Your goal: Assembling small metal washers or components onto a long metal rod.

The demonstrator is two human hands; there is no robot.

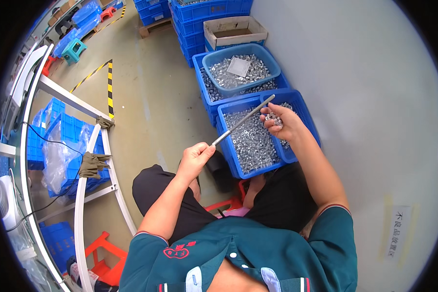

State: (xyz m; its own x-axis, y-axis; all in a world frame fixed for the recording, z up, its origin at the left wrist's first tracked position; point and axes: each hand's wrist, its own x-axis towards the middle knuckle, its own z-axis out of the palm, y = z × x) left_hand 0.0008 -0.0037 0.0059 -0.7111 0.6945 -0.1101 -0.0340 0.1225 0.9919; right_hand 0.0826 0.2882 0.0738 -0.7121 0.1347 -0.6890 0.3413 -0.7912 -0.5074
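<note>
Rod point(243, 120) in left hand point(194, 158); right hand point(282, 121) holds nuts point(272, 118), prob.

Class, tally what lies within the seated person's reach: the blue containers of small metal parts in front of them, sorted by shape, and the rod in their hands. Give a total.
Rectangular blue plastic crates: 3
Round blue plastic basin: 1
Thin grey metal rod: 1
Total: 5

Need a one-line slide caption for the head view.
Left hand grips a thin metal rod; right hand holds small metal nuts over a blue crate.
</note>
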